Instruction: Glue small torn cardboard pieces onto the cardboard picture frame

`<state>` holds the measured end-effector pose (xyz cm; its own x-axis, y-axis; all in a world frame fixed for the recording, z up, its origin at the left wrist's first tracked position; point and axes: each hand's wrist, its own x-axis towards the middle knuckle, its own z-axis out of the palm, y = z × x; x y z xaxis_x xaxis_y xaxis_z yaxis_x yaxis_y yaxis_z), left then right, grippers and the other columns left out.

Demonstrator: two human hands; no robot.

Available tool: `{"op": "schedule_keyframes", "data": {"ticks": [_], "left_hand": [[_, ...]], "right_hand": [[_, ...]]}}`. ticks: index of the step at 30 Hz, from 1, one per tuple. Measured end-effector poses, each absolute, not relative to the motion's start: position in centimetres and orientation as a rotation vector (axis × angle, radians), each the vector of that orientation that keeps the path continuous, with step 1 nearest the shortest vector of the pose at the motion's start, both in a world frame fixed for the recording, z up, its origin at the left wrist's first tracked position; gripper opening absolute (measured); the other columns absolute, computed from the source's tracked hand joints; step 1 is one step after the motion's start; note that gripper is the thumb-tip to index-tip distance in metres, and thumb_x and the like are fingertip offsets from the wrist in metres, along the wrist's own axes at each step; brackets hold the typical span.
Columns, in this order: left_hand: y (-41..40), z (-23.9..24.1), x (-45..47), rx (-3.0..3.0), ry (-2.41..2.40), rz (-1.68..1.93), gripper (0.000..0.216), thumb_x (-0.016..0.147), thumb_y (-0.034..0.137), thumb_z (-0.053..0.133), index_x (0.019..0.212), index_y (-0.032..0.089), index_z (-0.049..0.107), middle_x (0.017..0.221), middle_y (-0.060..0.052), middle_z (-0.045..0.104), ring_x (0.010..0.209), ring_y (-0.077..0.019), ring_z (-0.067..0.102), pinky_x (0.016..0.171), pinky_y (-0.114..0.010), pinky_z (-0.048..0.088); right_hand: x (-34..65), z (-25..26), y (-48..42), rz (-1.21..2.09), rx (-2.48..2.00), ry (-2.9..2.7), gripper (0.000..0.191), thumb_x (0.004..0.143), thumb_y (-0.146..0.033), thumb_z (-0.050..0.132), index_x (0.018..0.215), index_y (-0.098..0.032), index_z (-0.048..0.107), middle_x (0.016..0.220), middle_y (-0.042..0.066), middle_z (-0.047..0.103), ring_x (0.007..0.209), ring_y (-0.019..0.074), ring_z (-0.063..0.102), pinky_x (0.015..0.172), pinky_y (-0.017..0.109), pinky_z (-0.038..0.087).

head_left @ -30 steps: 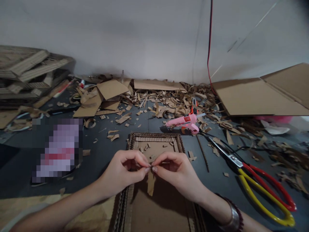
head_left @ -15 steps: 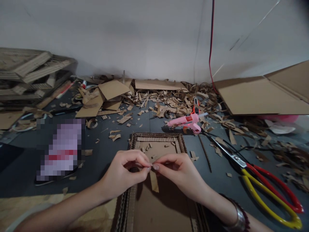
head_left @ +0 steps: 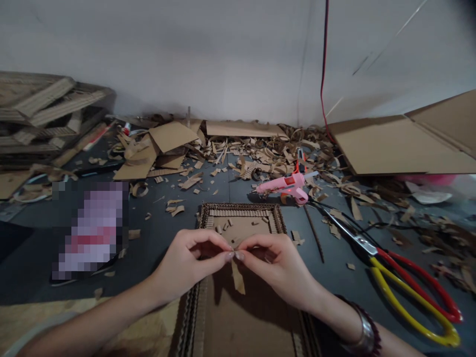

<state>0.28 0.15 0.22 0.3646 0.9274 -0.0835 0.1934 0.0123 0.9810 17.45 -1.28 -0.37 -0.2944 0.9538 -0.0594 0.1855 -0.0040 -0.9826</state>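
Brown cardboard strip (head_left: 238, 277) hangs just below your left hand (head_left: 189, 263) and right hand (head_left: 275, 265), whose fingertips (head_left: 229, 256) pinch closed; what they grip is too small to tell. Pinch evenly, just in front of the corrugated cardboard frame (head_left: 241, 209).

A pink hot glue gun (head_left: 284, 188) lay on the dark table (head_left: 148, 248), its nozzle pointing left. Just right of the glue gun rested long shears (head_left: 357, 237) with red and yellow handles, their blades angled toward it. Behind the glue gun, a heap of cardboard scraps (head_left: 260, 153) ran along the white wall (head_left: 208, 54), where a red cable (head_left: 323, 74) hung. Farther right sat a folded cardboard sheet (head_left: 394, 148); well left lay stacked corrugated strips (head_left: 44, 106) and a pixelated, unreadable object (head_left: 91, 230).
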Motion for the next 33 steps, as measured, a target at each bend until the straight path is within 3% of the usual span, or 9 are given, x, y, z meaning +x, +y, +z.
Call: {"op": "schedule_keyframes", "data": {"ticks": [7,18,33], "left_hand": [[0.09,0.42,0.60,1.472,1.078,0.798,0.006,0.067,0.016,0.063,0.072,0.013,0.066,0.067,-0.003,0.068,0.060,-0.0125,0.063,0.059,-0.019,0.053],[-0.09,0.17,0.46,1.820,1.158,0.794,0.009,0.071,0.017,0.062,0.068,0.015,0.070,0.057,-0.001,0.068,0.049,-0.0114,0.060,0.046,-0.016,0.046],[-0.25,-0.02,0.20,2.051,1.075,0.827,0.011,0.075,0.013,0.056,0.072,0.016,0.066,0.065,-0.001,0.068,0.056,-0.0108,0.060,0.054,-0.017,0.046]], "right_hand": [[17.60,-0.03,-1.47,1.193,-1.215,-1.749,0.019,0.080,-0.026,0.052,0.072,-0.016,0.066,0.062,0.002,0.063,0.054,0.0109,0.052,0.049,0.020,0.040],[17.70,-0.05,-1.59,1.040,-1.227,-1.874,0.019,0.082,-0.022,0.049,0.074,-0.016,0.065,0.064,0.003,0.064,0.056,0.0116,0.054,0.049,0.020,0.039],[17.70,-0.50,-1.06,1.552,-1.215,-1.602,0.018,0.081,-0.031,0.050,0.072,-0.017,0.057,0.061,-0.001,0.055,0.058,0.0105,0.051,0.054,0.021,0.041]]}}
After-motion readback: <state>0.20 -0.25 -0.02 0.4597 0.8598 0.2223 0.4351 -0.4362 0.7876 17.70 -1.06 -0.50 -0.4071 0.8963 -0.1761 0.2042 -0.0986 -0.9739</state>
